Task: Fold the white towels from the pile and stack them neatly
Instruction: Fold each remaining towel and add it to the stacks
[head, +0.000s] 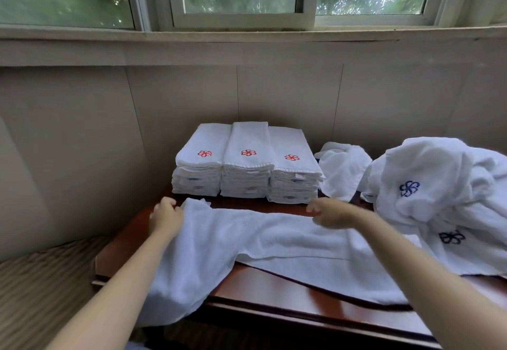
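On the wooden table (263, 286), just in front of the three folded stacks (247, 163), one white towel (247, 242) lies spread w/ its long axis running left-right, parallel to the row of stacks. Its left end spills off the table edge nearest the person & hangs down; its right end runs under the unfolded pile (439, 185), which sits to the right of the stacks.

Left hand (164, 216) is at the towel's far-left corner, fingers curled on the far edge, pinching it by the look of it. Right hand (333, 212) is on the same far edge, approx in line w/ the right-most stack, fingers bent down onto the cloth; whether it actually grips is hard to tell, motion blur.

Both hands sit between towel & stacks, so the cloth lies toward the person from them. Judging by that, next move is prob a lengthwise fold: far edge pulled toward the near edge. Left hand is nearer a corner; right is mid-edge, so the right end may lag or bunch under the pile.
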A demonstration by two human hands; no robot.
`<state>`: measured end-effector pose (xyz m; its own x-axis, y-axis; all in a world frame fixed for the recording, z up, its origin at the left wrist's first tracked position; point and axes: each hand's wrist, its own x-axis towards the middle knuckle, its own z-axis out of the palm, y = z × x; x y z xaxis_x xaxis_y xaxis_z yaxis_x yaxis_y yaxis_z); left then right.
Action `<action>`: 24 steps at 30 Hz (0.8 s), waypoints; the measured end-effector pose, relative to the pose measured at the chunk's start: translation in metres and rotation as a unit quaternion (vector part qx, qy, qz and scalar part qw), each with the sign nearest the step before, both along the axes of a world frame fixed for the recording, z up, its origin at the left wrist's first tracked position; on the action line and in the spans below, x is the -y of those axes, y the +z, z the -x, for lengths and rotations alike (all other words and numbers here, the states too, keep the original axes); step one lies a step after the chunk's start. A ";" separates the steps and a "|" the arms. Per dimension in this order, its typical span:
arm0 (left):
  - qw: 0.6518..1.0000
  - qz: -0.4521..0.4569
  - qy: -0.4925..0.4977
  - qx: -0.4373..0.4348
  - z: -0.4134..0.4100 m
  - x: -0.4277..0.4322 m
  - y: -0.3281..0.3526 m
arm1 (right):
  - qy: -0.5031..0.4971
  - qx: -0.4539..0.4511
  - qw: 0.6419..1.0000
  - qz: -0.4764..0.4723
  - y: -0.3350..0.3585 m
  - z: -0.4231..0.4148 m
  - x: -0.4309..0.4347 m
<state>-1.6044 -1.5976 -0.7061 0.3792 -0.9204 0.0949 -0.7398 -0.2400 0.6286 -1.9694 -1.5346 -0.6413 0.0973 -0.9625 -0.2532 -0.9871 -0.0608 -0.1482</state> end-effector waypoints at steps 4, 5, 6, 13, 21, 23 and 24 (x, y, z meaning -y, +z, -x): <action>0.984 -0.155 -0.069 -0.057 -0.015 -0.007 -0.017 | 0.049 -0.136 0.989 0.011 -0.057 -0.011 -0.003; 0.976 -0.177 -0.097 -0.086 -0.018 -0.009 -0.013 | 0.057 -0.140 0.988 0.038 -0.062 -0.011 -0.004; 0.967 -0.197 -0.118 -0.114 -0.022 -0.011 -0.008 | 0.060 -0.139 0.986 0.063 -0.062 -0.011 -0.003; 0.972 0.201 0.084 -0.087 -0.043 -0.006 0.036 | -0.083 -0.001 0.923 0.375 -0.019 0.015 0.016; 0.979 -0.007 0.055 0.196 -0.041 -0.005 0.054 | 0.087 0.114 0.941 -0.307 0.035 0.022 -0.016; 0.952 -0.123 0.016 0.279 -0.030 -0.006 0.050 | 0.052 0.161 0.943 -0.285 0.023 0.017 -0.019; 0.947 -0.136 -0.015 0.291 -0.023 -0.005 0.046 | 0.024 0.185 0.956 -0.226 0.014 0.015 -0.015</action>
<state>-1.5819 -1.5922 -0.6603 0.3081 -0.9506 0.0373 -0.9512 -0.3071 0.0303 -1.9845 -1.5192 -0.6275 0.3019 -0.7558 -0.5811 -0.8595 0.0479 -0.5089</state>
